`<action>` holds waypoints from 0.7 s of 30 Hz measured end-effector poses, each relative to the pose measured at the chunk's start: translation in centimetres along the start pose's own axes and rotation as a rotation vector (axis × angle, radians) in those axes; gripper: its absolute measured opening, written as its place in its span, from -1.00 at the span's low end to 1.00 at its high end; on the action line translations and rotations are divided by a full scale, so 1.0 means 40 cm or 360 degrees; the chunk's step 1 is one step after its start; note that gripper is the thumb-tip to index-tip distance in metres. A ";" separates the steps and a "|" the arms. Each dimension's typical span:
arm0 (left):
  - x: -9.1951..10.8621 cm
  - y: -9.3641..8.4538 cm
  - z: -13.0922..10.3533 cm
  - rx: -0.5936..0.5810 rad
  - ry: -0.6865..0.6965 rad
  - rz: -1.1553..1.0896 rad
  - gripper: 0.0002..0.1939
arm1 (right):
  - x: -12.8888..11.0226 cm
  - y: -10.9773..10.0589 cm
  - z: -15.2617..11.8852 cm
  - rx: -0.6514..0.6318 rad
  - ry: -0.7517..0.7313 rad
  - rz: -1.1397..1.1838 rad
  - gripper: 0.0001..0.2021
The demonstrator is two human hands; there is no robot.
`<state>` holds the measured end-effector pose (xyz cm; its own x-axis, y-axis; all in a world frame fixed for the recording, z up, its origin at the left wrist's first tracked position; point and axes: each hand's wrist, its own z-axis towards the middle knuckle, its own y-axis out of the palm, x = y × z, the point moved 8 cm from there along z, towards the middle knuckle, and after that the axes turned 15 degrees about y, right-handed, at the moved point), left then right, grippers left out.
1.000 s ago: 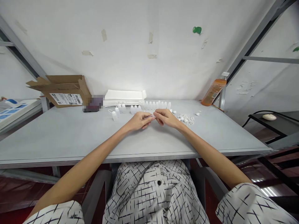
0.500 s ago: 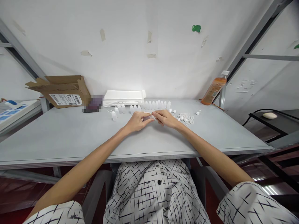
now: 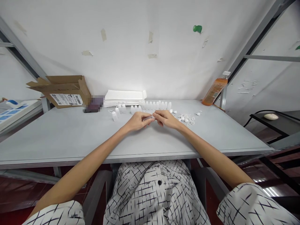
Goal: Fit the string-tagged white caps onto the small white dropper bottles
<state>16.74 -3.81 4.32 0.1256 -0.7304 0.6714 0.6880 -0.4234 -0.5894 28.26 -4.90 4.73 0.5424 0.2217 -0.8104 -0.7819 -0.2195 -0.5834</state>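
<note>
My left hand and my right hand meet over the middle of the grey table, fingertips pinched together on one small translucent bottle held sideways between them. Just beyond my hands a row of several small white bottles stands upright. A few more white bottles stand to the left of that row. A heap of small white caps lies to the right of my right hand.
An open cardboard box stands at the back left, a stack of flat white sheets against the wall behind the bottles. An orange liquid bottle leans at the back right by a metal frame post. A side shelf carries a mouse.
My hands have stayed together on the small bottle, with only slight finger movement. Nothing else on the table has shifted.
</note>
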 end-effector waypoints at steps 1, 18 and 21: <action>0.000 -0.002 0.000 0.0001 0.0003 0.0048 -0.61 | 0.004 0.003 0.001 -0.0022 0.0011 0.0009 -0.55; -0.033 -0.016 -0.004 0.0070 -0.0002 0.0375 -0.57 | -0.009 -0.041 0.002 0.0285 -0.0099 -0.0067 -0.59; -0.025 -0.010 -0.003 0.0019 0.0025 0.0388 -0.58 | -0.023 -0.060 -0.009 0.0435 -0.0180 -0.0068 -0.67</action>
<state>16.25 -2.97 3.82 0.2776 -0.8186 0.5028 0.6473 -0.2273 -0.7276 29.74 -4.92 6.84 0.5507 0.3333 -0.7653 -0.8213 0.0527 -0.5680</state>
